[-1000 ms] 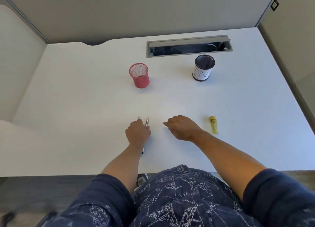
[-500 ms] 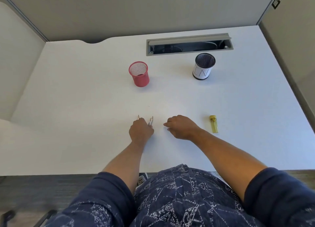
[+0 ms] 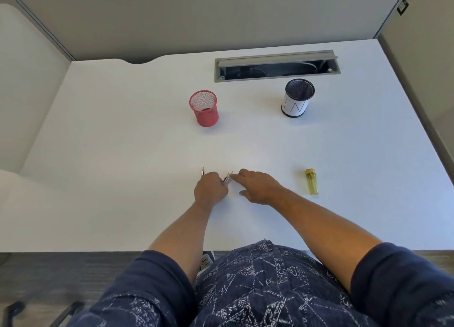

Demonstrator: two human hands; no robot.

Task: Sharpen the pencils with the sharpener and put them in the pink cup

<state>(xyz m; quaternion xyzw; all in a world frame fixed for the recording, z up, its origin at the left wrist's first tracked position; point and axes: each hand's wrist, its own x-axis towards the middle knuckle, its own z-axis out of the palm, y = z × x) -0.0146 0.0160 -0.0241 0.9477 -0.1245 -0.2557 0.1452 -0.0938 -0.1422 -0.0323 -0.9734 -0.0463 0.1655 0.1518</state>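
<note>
On the white desk (image 3: 122, 154), the pink cup (image 3: 204, 108) stands upright at about eleven o'clock from the hands, well apart from them, its mesh mouth open upward.

Nearer the person, the left hand (image 3: 210, 190) lies knuckles-up on the desk, fingers curled around pencils. One pencil tip (image 3: 203, 171) sticks out at twelve o'clock from its far left side; a second pencil (image 3: 227, 177) pokes out at one o'clock from its right side. How many pencils sit under the palm cannot be told.

The right hand (image 3: 259, 187) lies just beside it, at three o'clock from the left hand, palm down and loosely spread. Its forefinger reaches toward ten o'clock and meets the tip of the second pencil; whether it pinches the pencil or only touches it cannot be told.

At three o'clock from the right hand, apart from it, the yellow sharpener (image 3: 311, 181) lies flat on the desk, long axis running twelve to six.

Toward one o'clock, far back, a dark mesh cup (image 3: 296, 98) with a white paper band stands upright, just in front of a grey cable slot (image 3: 276, 66) set in the desk.
</note>
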